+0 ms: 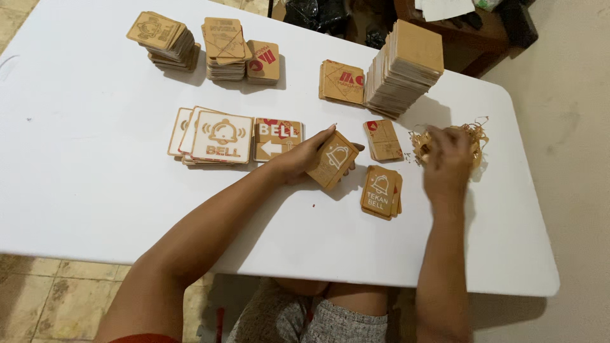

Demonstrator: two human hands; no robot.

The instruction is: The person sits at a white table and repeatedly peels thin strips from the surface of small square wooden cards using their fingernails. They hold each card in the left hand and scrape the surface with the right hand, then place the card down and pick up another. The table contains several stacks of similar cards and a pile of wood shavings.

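The left hand has its grip closed on a tan wooden tile engraved with a white bell, tilted just above the white desk. Just right of it lies a small stack of bell tiles. Farther right, the blurred right hand rests at a heap of thin offcut scraps; its grip I cannot tell.

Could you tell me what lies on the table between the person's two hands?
In the head view, a small stack of bell plaques lies between the left hand and right hand.
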